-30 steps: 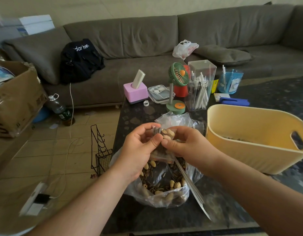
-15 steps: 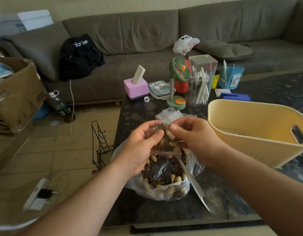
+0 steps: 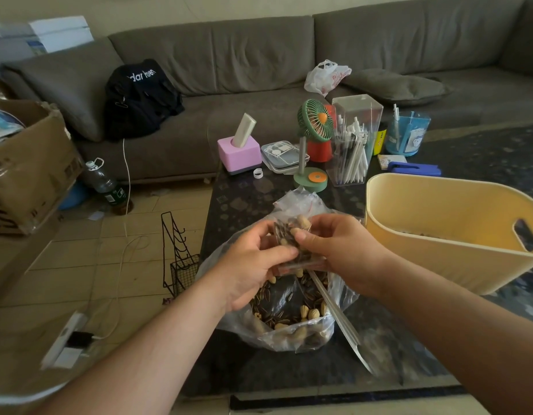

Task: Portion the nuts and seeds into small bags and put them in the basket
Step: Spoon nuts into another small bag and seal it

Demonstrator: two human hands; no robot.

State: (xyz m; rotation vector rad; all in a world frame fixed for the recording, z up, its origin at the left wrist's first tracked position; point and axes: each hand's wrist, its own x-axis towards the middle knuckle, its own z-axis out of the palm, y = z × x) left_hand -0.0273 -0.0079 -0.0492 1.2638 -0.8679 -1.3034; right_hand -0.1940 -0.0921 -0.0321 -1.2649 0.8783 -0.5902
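Note:
A small clear bag filled with peanuts and striped seeds is held above the big bag. My left hand pinches its left side and my right hand pinches its right side, thumbs meeting at its middle. Below them a large clear plastic bag of mixed nuts and seeds sits open on the dark table, with a metal spoon handle sticking out toward me. A yellow plastic basket stands to the right; a few dark bits show at its bottom.
Behind the bags stand a green desk fan, a clear box of pens, a pink holder, a blue cup and a blue stapler. A wire rack stands on the floor to the left, before the grey sofa.
Both hands have shifted their pinch along the small bag, and more of its filled body now shows between them. The camera view has tilted slightly.

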